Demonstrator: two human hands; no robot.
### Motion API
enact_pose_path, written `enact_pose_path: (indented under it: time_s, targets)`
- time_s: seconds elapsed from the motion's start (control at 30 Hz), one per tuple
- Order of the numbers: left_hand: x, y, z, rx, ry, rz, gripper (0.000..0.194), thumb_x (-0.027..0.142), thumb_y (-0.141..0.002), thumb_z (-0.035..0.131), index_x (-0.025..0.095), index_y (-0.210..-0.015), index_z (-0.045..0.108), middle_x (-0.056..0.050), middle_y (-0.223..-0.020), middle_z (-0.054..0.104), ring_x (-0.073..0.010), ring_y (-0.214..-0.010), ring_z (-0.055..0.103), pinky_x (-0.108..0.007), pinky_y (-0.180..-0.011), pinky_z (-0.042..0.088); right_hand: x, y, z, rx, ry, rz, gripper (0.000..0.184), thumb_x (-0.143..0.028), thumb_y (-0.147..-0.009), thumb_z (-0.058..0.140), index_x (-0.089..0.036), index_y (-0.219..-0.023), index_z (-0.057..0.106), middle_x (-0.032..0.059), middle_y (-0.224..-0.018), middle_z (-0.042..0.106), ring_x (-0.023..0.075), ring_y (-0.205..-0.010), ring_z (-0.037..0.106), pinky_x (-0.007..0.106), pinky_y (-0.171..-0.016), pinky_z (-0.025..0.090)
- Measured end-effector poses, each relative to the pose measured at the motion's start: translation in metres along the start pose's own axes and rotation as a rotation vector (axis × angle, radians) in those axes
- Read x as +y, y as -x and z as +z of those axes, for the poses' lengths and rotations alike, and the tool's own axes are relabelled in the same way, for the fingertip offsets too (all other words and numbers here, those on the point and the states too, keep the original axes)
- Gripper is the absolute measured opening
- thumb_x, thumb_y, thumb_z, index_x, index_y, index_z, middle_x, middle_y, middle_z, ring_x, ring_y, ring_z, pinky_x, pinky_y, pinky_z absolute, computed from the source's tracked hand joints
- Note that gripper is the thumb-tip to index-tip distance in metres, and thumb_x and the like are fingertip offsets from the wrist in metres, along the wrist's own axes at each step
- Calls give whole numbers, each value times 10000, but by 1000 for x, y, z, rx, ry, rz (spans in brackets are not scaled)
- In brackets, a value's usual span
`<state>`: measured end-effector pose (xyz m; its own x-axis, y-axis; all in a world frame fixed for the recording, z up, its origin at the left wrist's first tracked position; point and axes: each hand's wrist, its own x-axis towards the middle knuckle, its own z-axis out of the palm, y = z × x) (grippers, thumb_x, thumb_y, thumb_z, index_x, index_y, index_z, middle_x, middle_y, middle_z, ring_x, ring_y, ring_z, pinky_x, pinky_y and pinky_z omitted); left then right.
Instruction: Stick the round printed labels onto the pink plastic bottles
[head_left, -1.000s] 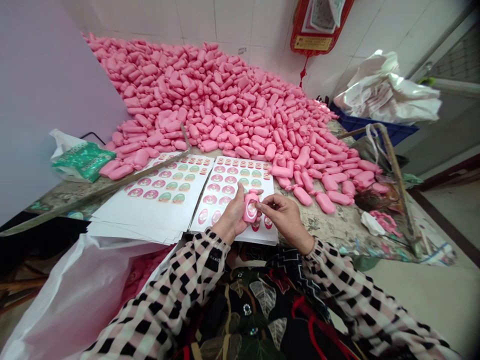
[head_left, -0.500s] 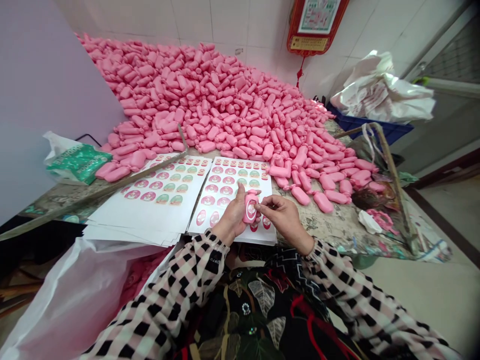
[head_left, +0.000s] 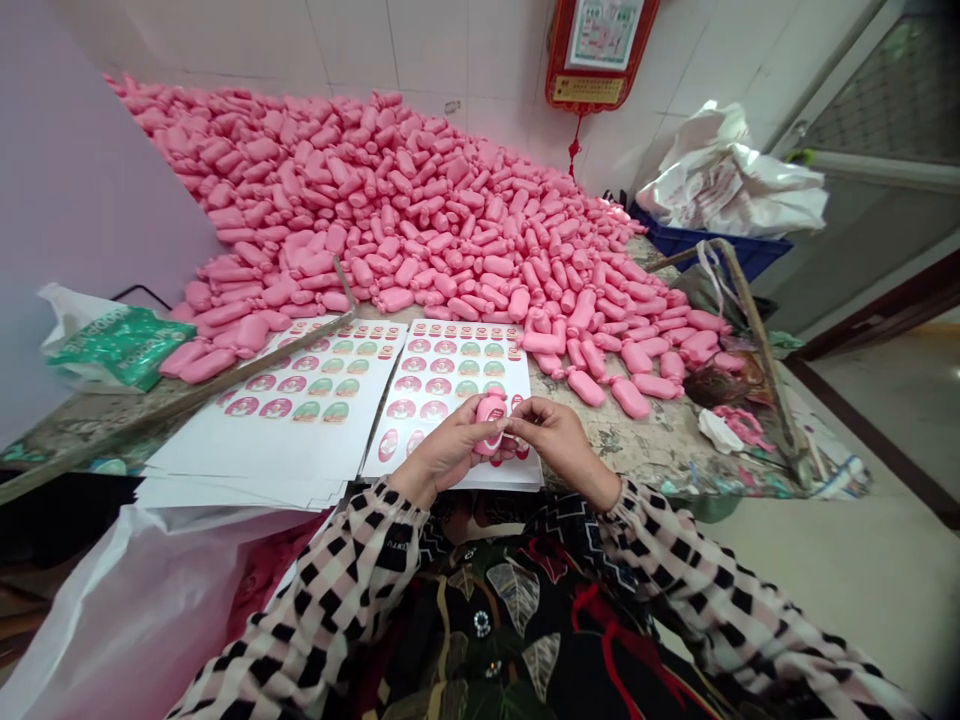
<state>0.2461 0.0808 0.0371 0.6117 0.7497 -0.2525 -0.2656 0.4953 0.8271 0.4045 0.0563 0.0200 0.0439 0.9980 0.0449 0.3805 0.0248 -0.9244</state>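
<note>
My left hand (head_left: pixel 448 450) is closed around a pink sausage-shaped piece (head_left: pixel 491 408), its thumb pressed on the front. An oval red-and-white sticker lies on that face, partly hidden by the thumb. My right hand (head_left: pixel 559 445) is at the piece's right side, thumb and forefinger pinched together; whatever may be between them is too small to make out. Beneath both hands lies a sheet of stickers (head_left: pixel 421 388) with round and oval labels in pink, red and green. Another stack of sticker sheets (head_left: pixel 247 445) is to its left.
A large heap of pink sausage-shaped pieces (head_left: pixel 390 200) covers the back of the worktable (head_left: pixel 622 450). A metal bar (head_left: pixel 247 370) crosses the left sheets, and a bent frame (head_left: pixel 757 340) stands at right. A green-and-white bag (head_left: pixel 120 345), blue crate (head_left: pixel 712 245) and white sack (head_left: pixel 210 570) surround.
The left thumb has moved onto the front of the pink piece, over the sticker. Both hands have come closer together around it. The whole view has shifted slightly.
</note>
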Motion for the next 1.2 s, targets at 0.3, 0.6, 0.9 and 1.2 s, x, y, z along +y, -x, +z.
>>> enact_pose_path:
  time_s: [0.3,0.6,0.9,1.2]
  targets:
    - [3,5,5,-6,-106,17,488,253,-730,680,214,-1135,410,-12,-791,580,-155,-692,616,-321,-659,492,-4,1,-29,194,194,-175,204,-413,-756,624,-214,-798,639,11,-774,635,152,-698,547,273,-626,396]
    - [-10,4,18,25,-232,-28,496,219,-692,686,191,-1106,416,-24,-816,586,-124,-598,603,-274,-558,502,-3,5,-1,156,-233,-61,241,-406,-689,674,-195,-695,558,-21,-672,540,123,-618,481,260,-596,394]
    - [-17,1,14,37,-311,2,386,242,-717,639,191,-1032,421,1,-749,569,-91,-482,539,-192,-390,422,-3,9,4,216,-416,36,339,-380,-598,754,-204,-756,511,-42,-732,514,104,-644,470,237,-609,402]
    - [-11,6,13,-32,-64,15,349,524,-818,497,191,-914,453,7,-688,555,-75,-436,502,-167,-353,369,6,5,6,239,-579,61,297,-402,-670,693,-208,-717,473,-50,-677,512,94,-597,462,227,-580,409]
